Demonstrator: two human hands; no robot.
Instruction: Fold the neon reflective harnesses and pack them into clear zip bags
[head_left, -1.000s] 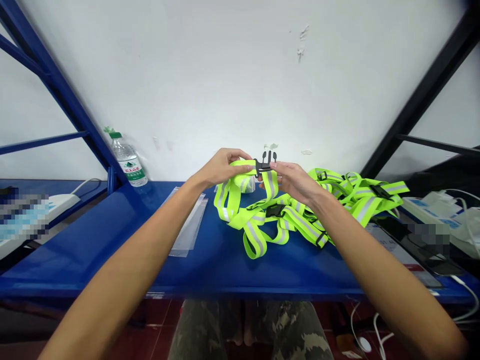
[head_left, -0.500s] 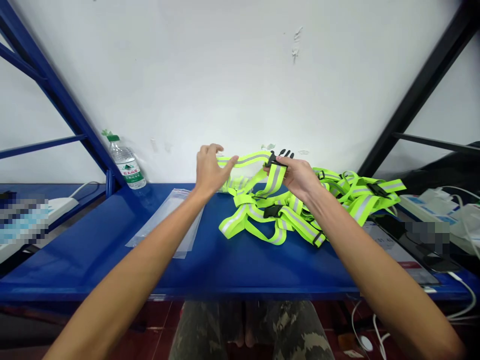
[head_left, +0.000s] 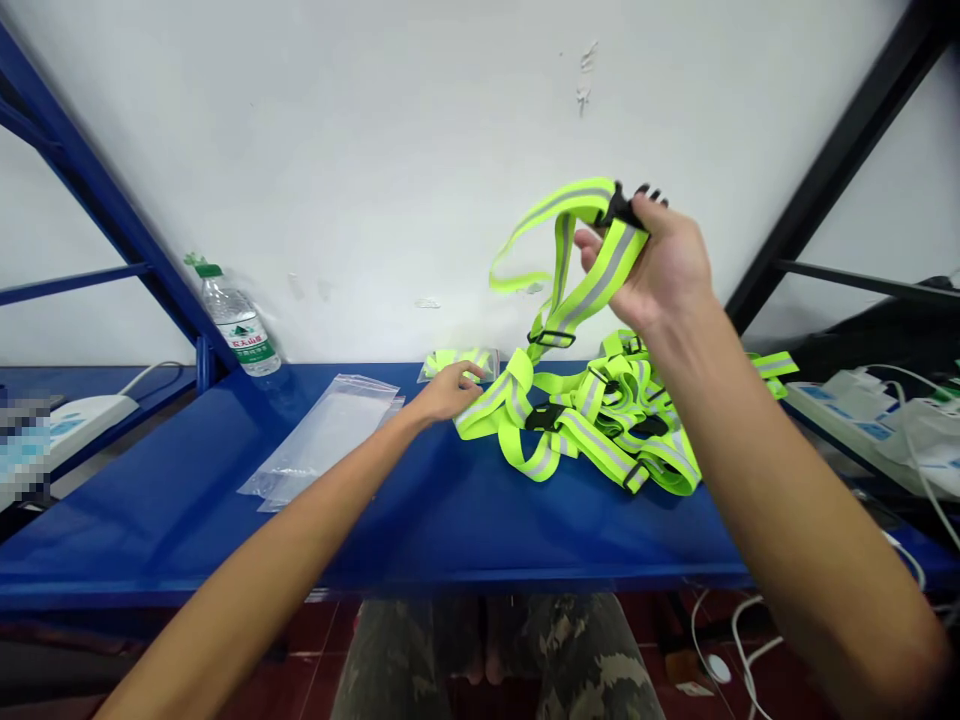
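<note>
My right hand (head_left: pixel 667 265) is raised in front of the wall and closed on the black buckle (head_left: pixel 621 207) of a neon-yellow reflective strap (head_left: pixel 600 285) with a grey stripe. A loop of this strap hangs to the left, and its lower end runs down through a black slider (head_left: pixel 553 338) to the pile. My left hand (head_left: pixel 448 390) is low over the table, fingers loosely stretched beside the left end of the straps; whether it touches them is unclear. More tangled yellow straps (head_left: pixel 637 420) with black buckles lie below my right hand. Behind my left hand sits a clear packet (head_left: pixel 491 362) of folded yellow strap.
Clear plastic bags (head_left: pixel 322 440) lie on the blue table (head_left: pixel 450 535) at the left. A water bottle (head_left: pixel 241 322) leans near the wall (head_left: pixel 390 150). Power strips (head_left: pixel 97 420) with cables are at both sides, and blue and dark frame posts slope up either side.
My right hand has lifted the buckle end of the strap up and to the right. My left hand has let go of the strap and moved down to the table.
</note>
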